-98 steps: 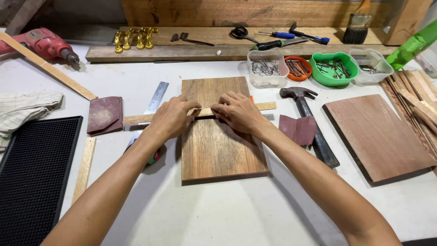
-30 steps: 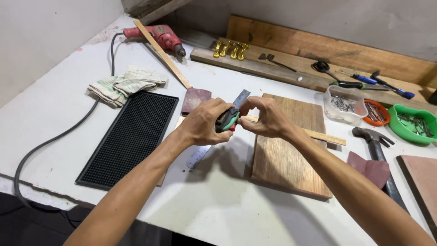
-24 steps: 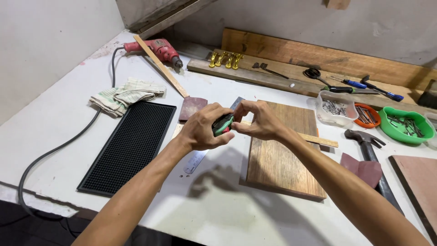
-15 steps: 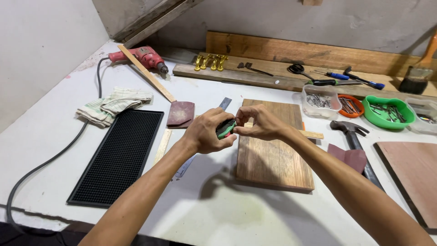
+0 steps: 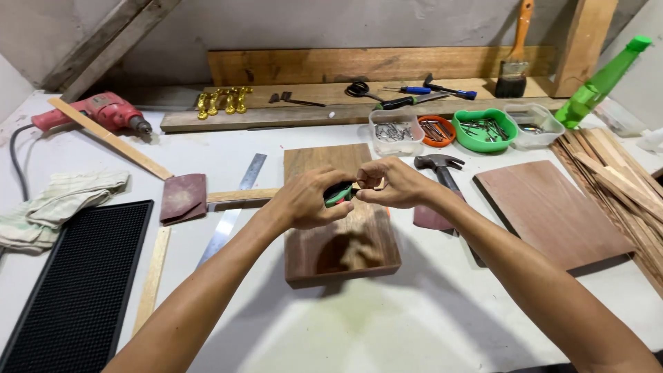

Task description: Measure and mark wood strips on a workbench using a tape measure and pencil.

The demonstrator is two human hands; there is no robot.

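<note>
**Both hands on a small green tool over the board**

Left hand (image 5: 307,202) curled shut around a small green and black tool (image 5: 338,194); right hand (image 5: 392,183) pinching its end with fingertips. Held just above a dark wooden board (image 5: 338,245) on the white workbench (image 5: 387,331). Beside the board: black rubber mat (image 5: 76,276), steel ruler (image 5: 231,211), hammer (image 5: 442,169).

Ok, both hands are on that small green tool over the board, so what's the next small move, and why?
Probably lower the green tool onto the board. The left hand grips it and the right hand pinches its end, both raised above the board, whose top lies bare below them. What kind of tool it is cannot be told.
</note>
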